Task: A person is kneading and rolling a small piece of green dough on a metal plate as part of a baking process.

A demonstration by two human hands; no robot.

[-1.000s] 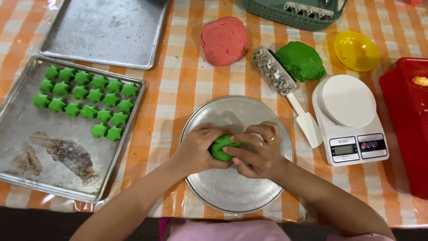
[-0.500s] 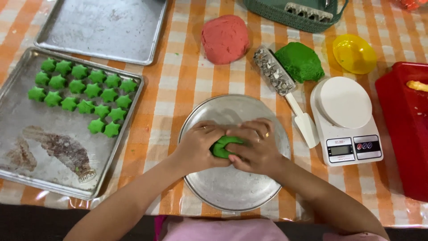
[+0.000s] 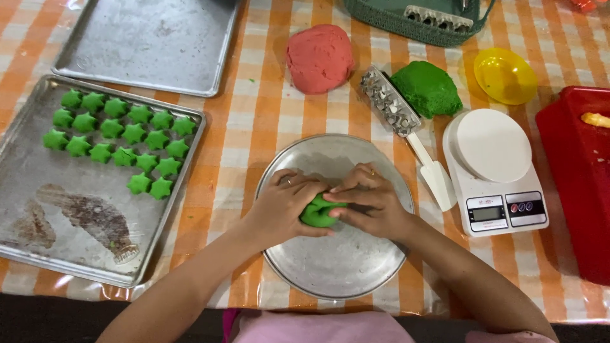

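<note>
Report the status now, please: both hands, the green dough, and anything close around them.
Left hand and right hand both closed on green dough piece. Held over round metal plate. Nothing in the way; scale stands to the right.

Both forearms are bare, with no sleeves showing down to the wrists. The left hand point(image 3: 283, 206) wears a thin ring on one finger, and the right hand point(image 3: 368, 202) wears a gold-toned ring. Below the round metal plate point(image 3: 337, 267), a pink garment covers the person's torso.
</note>
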